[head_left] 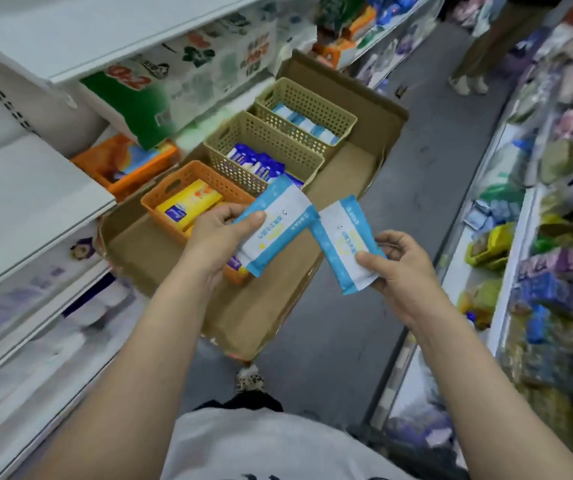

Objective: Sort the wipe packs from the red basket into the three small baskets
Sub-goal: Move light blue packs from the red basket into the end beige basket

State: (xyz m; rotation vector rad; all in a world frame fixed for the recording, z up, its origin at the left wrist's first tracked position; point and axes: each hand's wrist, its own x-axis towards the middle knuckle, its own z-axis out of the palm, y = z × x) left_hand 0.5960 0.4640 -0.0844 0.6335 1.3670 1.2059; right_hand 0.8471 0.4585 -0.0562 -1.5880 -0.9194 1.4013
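Head view: each hand pinches a light-blue-and-white plastic wipe pack — left hand (215, 233) one (274, 223), right hand (401, 261) another (345, 244) — above the cardboard tray (357, 171). Best dropped flat into the far beige perforated basket (307, 110), among matching packs.

Left hand (221, 233) grips blue-white wipe pack (274, 223) above orange basket (174, 199); right hand (399, 265) pinches second wipe pack (345, 244). Two beige baskets (267, 147) behind, in cardboard tray (364, 161).
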